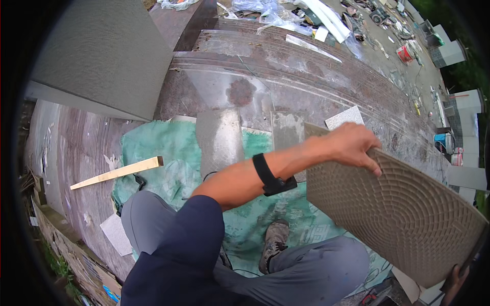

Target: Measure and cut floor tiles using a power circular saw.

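Observation:
My left hand (354,145) reaches across to the right and grips the top edge of a large brownish tile (383,214), held on edge with its textured back showing. My right hand (457,280), partly visible at the lower right, holds the tile's lower right corner. Behind my left arm, which wears a black band, two grey stone or tile pieces (219,132) lie on a crumpled green sheet (153,143) between and around my legs. A pale speckled piece (343,117) lies just beyond the big tile.
Stone steps (255,66) rise ahead, beside a large grey block (97,56) at upper left. A wooden batten (115,173) and a speckled tile (116,234) lie on my left. Plastic scraps (265,13), a bucket (406,53) and other debris lie at upper right.

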A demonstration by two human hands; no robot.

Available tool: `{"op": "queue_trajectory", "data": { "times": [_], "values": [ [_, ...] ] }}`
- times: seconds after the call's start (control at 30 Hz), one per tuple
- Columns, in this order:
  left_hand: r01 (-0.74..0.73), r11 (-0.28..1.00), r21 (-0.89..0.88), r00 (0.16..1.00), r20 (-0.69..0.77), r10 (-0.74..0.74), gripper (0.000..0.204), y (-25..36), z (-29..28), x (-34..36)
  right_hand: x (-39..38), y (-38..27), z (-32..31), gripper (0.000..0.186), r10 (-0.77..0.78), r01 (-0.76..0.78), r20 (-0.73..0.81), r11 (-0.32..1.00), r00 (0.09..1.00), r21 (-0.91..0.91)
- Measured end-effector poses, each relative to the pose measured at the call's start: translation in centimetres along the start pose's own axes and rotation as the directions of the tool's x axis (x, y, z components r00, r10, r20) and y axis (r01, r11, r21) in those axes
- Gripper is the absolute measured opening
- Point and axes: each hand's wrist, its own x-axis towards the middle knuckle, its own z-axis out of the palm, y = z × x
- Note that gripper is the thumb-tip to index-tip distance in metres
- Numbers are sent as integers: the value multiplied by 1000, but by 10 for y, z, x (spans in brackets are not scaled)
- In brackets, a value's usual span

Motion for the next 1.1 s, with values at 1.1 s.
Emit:
{"op": "queue_trajectory", "data": {
  "times": [1.1],
  "values": [
    [287,260,922,955,-295,-6,42,-16,-200,-210,169,-150,510,72,-483,316,183,770,856,554]
  ]
}}
